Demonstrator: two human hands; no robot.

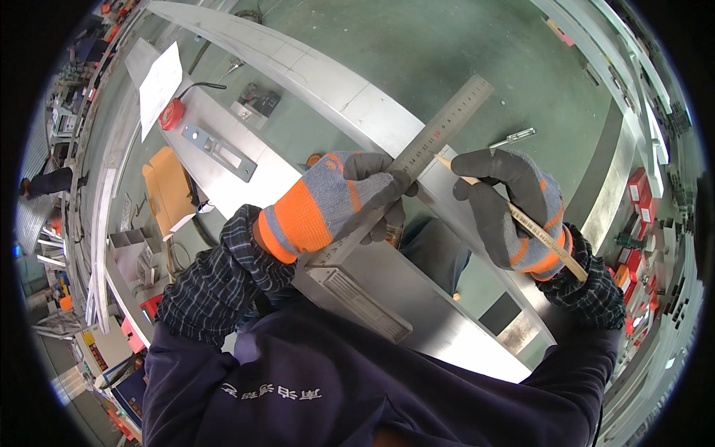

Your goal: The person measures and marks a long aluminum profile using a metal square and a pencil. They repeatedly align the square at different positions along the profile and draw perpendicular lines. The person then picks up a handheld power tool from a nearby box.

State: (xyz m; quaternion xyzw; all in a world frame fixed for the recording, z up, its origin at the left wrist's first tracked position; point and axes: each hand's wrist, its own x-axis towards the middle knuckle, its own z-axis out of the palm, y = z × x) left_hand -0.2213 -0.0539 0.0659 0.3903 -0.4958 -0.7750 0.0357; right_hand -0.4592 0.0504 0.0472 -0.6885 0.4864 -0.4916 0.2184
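Note:
My left hand [335, 197], in a grey and orange work glove, is closed on a metal try square. The square's graduated blade [439, 134] lies slantwise across a long silvery metal profile [380, 115]; its thick stock [361, 302] is close to my body. Between the thumb and fingers of my gloved right hand [510, 208] is a wooden pencil [547, 242]. Its tip is near the blade's right edge, by the profile; whether it touches is too small to tell. The pencil's back end reaches past my right wrist.
At left, a second metal beam [246, 186] carries a slotted metal plate [220, 151], a red tape measure [171, 114] and a white paper sheet [160, 89]. A cardboard box [165, 190] is beyond it. A screwdriver-like tool [514, 138] lies right of the blade. Red boxes [639, 195] line the far right.

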